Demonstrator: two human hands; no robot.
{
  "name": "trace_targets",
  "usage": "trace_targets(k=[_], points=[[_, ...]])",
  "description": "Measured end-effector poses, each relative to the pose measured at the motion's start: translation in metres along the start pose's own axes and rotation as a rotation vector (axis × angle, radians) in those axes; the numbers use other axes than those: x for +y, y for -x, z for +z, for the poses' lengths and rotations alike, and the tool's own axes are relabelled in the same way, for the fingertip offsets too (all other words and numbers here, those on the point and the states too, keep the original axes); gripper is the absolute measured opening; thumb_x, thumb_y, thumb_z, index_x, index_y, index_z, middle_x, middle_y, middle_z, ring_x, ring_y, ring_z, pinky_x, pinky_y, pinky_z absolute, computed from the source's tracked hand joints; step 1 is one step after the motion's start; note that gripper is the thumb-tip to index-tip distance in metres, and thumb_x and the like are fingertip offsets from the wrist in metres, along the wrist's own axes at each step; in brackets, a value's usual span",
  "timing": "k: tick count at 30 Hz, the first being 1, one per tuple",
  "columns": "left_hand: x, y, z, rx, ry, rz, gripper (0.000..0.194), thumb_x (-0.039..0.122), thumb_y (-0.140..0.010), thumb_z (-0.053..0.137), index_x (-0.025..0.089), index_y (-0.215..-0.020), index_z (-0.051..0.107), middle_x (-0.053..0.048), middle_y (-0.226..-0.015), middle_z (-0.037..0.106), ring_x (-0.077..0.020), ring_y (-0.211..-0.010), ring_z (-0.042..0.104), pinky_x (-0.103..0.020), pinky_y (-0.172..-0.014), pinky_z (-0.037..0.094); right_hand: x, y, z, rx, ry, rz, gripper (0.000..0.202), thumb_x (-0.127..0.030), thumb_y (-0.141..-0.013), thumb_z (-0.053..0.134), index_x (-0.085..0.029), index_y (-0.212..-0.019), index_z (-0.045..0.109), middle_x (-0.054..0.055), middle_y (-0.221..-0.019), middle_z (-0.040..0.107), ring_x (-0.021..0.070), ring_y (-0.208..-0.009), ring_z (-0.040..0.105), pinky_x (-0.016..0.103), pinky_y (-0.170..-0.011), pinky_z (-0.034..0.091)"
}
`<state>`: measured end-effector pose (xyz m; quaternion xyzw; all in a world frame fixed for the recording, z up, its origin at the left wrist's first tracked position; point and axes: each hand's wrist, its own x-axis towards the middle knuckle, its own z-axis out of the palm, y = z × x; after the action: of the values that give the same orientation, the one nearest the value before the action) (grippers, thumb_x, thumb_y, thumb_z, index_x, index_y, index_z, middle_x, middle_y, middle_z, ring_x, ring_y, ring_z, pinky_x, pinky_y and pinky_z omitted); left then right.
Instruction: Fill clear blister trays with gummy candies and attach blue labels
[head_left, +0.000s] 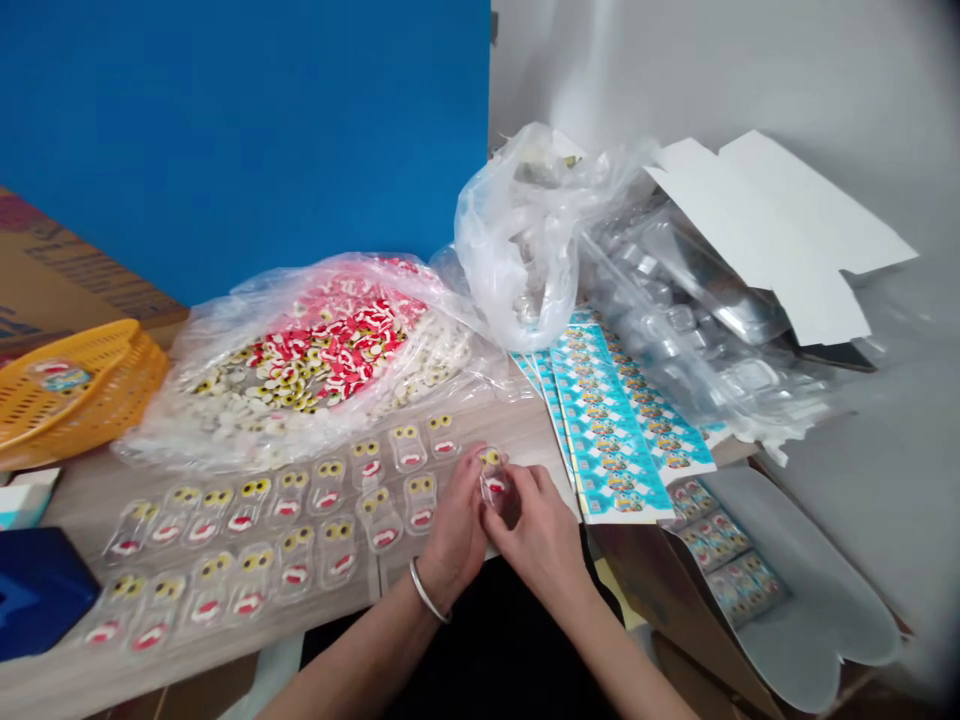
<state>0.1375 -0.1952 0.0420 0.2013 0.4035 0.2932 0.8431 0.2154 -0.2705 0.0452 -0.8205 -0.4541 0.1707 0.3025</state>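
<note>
Between both hands is a small clear plastic blister pack point(493, 484) with yellow eye pieces and a red mouth piece showing in it. My left hand point(456, 525), a silver bangle at its wrist, closes on the pack's left side. From the right, my right hand point(541, 530) pinches the same pack. Just left of them, two rows of similar filled blister packs point(341, 548) lie on the wooden table point(315, 615). Each of these shows yellow eyes and a red-and-white mouth.
Behind the rows lies an open plastic bag point(330, 360) of loose eye and mouth pieces. An orange basket point(142, 385) and blue box point(45, 590) stand left. Sticker sheets point(607, 430), bagged clear blisters point(675, 320) and a lined carton point(817, 590) are at right.
</note>
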Motion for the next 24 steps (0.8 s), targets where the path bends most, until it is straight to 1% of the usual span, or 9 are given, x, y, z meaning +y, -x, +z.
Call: trace_targets(k=[3, 6, 8, 11, 13, 15, 18, 20, 24], points=[[-0.003, -0.001, -0.005, -0.007, -0.017, 0.05, 0.04, 0.025, -0.076, 0.076, 0.02, -0.113, 0.061, -0.004, -0.104, 0.069, -0.0183, -0.097, 0.065, -0.029, -0.091, 0.047, -0.003, 0.001, 0.005, -0.017, -0.006, -0.006, 0.033, -0.03, -0.087, 0.061, -0.024, -0.12, 0.061, 0.006, -0.103, 0.061, 0.0234, -0.092, 0.065, 0.032, -0.076, 0.052], [-0.005, -0.002, -0.011, -0.007, -0.026, 0.049, 0.039, 0.022, -0.073, 0.077, 0.019, -0.109, 0.063, -0.004, -0.101, 0.069, -0.017, -0.091, 0.065, -0.029, -0.089, 0.047, -0.001, 0.0, 0.008, -0.027, -0.037, -0.009, 0.037, -0.03, -0.087, 0.062, -0.024, -0.123, 0.06, 0.006, -0.104, 0.06, 0.0228, -0.091, 0.065, 0.033, -0.078, 0.053], [-0.004, -0.003, -0.011, 0.003, -0.001, 0.054, 0.035, 0.025, -0.073, 0.077, 0.019, -0.106, 0.064, -0.003, -0.099, 0.069, -0.017, -0.09, 0.065, -0.029, -0.089, 0.047, 0.0, -0.001, 0.01, -0.026, -0.054, -0.013, 0.039, -0.029, -0.086, 0.062, -0.023, -0.124, 0.059, 0.007, -0.105, 0.06, 0.0228, -0.091, 0.065, 0.034, -0.08, 0.054], [0.0, -0.004, -0.008, -0.007, 0.049, 0.034, 0.029, 0.035, -0.078, 0.074, 0.018, -0.1, 0.065, -0.004, -0.094, 0.07, -0.0191, -0.092, 0.066, -0.03, -0.088, 0.049, -0.001, -0.002, 0.012, 0.007, -0.095, -0.005, 0.04, -0.026, -0.082, 0.063, -0.021, -0.121, 0.058, 0.008, -0.105, 0.061, 0.0237, -0.092, 0.065, 0.036, -0.082, 0.054], [0.004, -0.005, -0.007, -0.046, 0.074, 0.004, 0.029, 0.042, -0.082, 0.069, 0.017, -0.097, 0.066, -0.006, -0.093, 0.07, -0.0215, -0.093, 0.067, -0.032, -0.086, 0.051, -0.001, -0.003, 0.012, 0.034, -0.179, 0.033, 0.037, -0.024, -0.078, 0.065, -0.021, -0.115, 0.059, 0.007, -0.103, 0.063, 0.0229, -0.089, 0.064, 0.036, -0.08, 0.054], [0.007, -0.005, -0.008, -0.078, 0.092, -0.013, 0.03, 0.043, -0.085, 0.065, 0.016, -0.097, 0.065, -0.008, -0.094, 0.071, -0.0231, -0.093, 0.067, -0.033, -0.084, 0.052, 0.002, -0.005, 0.013, 0.038, -0.327, 0.105, 0.034, -0.025, -0.076, 0.066, -0.021, -0.11, 0.058, 0.006, -0.099, 0.064, 0.0204, -0.081, 0.064, 0.035, -0.076, 0.055], [0.009, -0.004, -0.011, -0.063, 0.067, 0.003, 0.025, 0.032, -0.083, 0.067, 0.018, -0.102, 0.063, -0.008, -0.099, 0.071, -0.0222, -0.093, 0.068, -0.034, -0.083, 0.053, 0.012, -0.009, 0.013, 0.026, -0.587, 0.22, 0.036, -0.031, -0.077, 0.068, -0.02, -0.109, 0.056, 0.006, -0.098, 0.066, 0.0173, -0.073, 0.062, 0.032, -0.067, 0.055], [0.009, -0.004, -0.012, -0.041, 0.02, 0.005, 0.027, 0.024, -0.078, 0.07, 0.019, -0.104, 0.061, -0.007, -0.102, 0.071, -0.0211, -0.092, 0.068, -0.034, -0.082, 0.053, 0.019, -0.01, 0.013, 0.019, -0.705, 0.263, 0.039, -0.035, -0.078, 0.07, -0.02, -0.11, 0.055, 0.007, -0.101, 0.066, 0.0166, -0.073, 0.062, 0.031, -0.066, 0.055], [0.009, -0.003, -0.011, -0.045, -0.026, -0.013, 0.03, 0.019, -0.075, 0.073, 0.019, -0.102, 0.06, -0.007, -0.103, 0.071, -0.0207, -0.093, 0.068, -0.032, -0.082, 0.052, 0.023, -0.009, 0.013, -0.002, -0.774, 0.271, 0.038, -0.036, -0.078, 0.07, -0.02, -0.11, 0.056, 0.006, -0.102, 0.066, 0.0157, -0.073, 0.062, 0.03, -0.067, 0.054]])
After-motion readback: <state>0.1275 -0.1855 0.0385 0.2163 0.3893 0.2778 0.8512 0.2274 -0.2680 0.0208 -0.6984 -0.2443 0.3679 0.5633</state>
